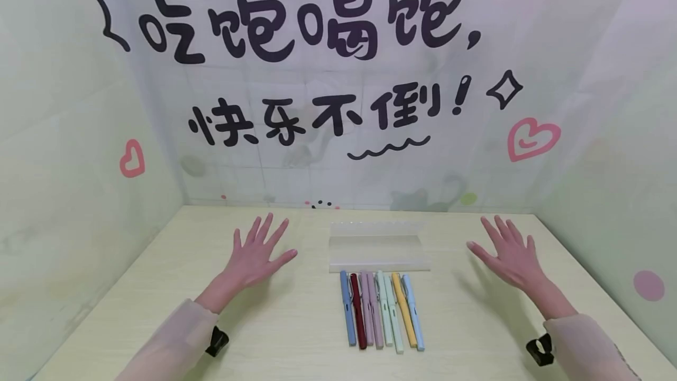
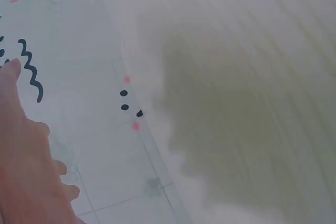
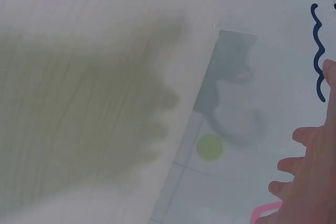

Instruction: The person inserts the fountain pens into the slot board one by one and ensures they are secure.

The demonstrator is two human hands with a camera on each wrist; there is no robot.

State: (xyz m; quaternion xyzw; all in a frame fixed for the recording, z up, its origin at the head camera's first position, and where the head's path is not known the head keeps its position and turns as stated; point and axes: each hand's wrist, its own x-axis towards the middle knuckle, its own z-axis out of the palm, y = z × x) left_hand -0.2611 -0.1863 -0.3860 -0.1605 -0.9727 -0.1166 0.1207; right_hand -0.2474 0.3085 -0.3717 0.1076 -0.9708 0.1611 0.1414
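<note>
My left hand (image 1: 256,257) hovers over the left part of the table with its fingers spread, holding nothing. On the other side my right hand (image 1: 512,257) is spread in the same way, also holding nothing. Between them lies a row of capped pens: a blue pen (image 1: 347,309), a dark red pen (image 1: 358,311), purple pens (image 1: 371,310), mint green pens (image 1: 390,313), a yellow pen (image 1: 404,310) and a light blue pen (image 1: 413,313). Just behind their cap ends sits a clear plastic case (image 1: 378,250). Each wrist view shows spread fingers and a hand shadow on the tabletop.
The pale wooden table (image 1: 296,334) ends at a printed fabric backdrop (image 1: 338,181) with black lettering and pink hearts. Fabric walls also rise along the left and right sides. A black strap piece (image 1: 217,341) hangs under the left sleeve, and another strap piece (image 1: 540,350) under the right.
</note>
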